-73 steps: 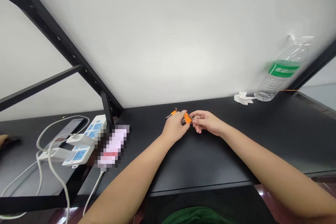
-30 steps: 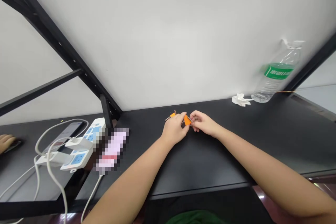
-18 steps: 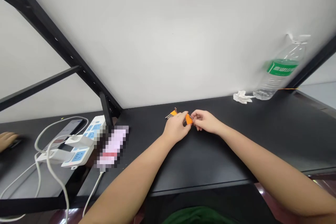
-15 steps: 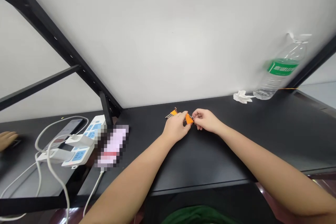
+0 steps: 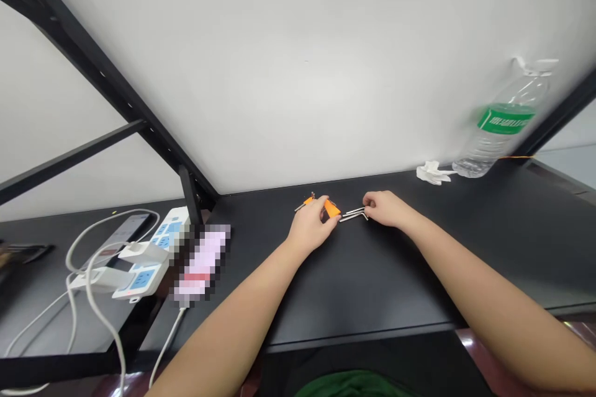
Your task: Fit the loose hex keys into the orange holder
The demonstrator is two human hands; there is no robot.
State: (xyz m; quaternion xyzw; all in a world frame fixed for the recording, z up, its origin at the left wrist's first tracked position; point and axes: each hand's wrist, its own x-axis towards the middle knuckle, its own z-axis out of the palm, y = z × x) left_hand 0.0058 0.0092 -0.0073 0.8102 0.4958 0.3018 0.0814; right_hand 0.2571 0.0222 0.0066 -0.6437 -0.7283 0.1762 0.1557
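My left hand (image 5: 310, 222) is closed on an orange plastic holder (image 5: 332, 208), gripped between thumb and fingers above the black table. Just beyond its knuckles, a second orange holder (image 5: 308, 201) with metal rods in it is partly hidden by the hand. To the right of the held piece, several thin silver hex keys (image 5: 352, 215) lie side by side, one showing a short bent end. My right hand (image 5: 385, 207) has its fingers pinched at the right ends of these keys. Its fingertips are partly hidden.
On the left are a white power strip (image 5: 173, 221) with plugs and cables, a blurred-out phone (image 5: 203, 265) on a charging cable, and another phone (image 5: 121, 236). A crumpled tissue (image 5: 433, 172) and a large plastic bottle (image 5: 500, 121) stand back right. A black metal frame (image 5: 190, 195) rises left.
My right hand has moved right, away from the orange holder, and silver hex keys now show between the hands. My left hand stays nearly in place with the holder.
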